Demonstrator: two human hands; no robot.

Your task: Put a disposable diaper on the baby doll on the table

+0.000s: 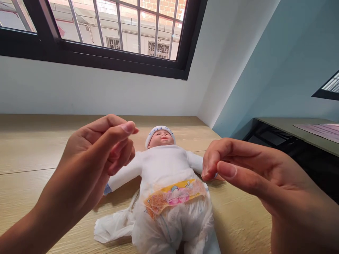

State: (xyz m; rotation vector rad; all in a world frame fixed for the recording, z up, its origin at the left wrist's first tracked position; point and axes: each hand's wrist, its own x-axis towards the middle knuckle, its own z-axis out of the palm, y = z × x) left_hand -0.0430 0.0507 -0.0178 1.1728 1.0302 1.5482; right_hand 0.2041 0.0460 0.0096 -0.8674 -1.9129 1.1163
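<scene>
On its back on the wooden table lies a baby doll [166,160], in a white top and a white cap with blue lettering. Around its hips is a white diaper [172,222] with a yellow-orange cartoon-printed front band, under a thin see-through layer. A crumpled white strip [113,225] trails from the hip at the left. My left hand [103,144] hovers over the doll's arm at the left, thumb pressed to the curled index finger, nothing visible in it. My right hand [243,165] is above the opposite arm, fingers bent, thumb apart from them, holding nothing visible.
The wooden table [31,148] runs back to a white wall under a barred, black-framed window [119,60]. At the right stands a dark cabinet with a greenish top [278,123], with a pinkish sheet [320,131] on it.
</scene>
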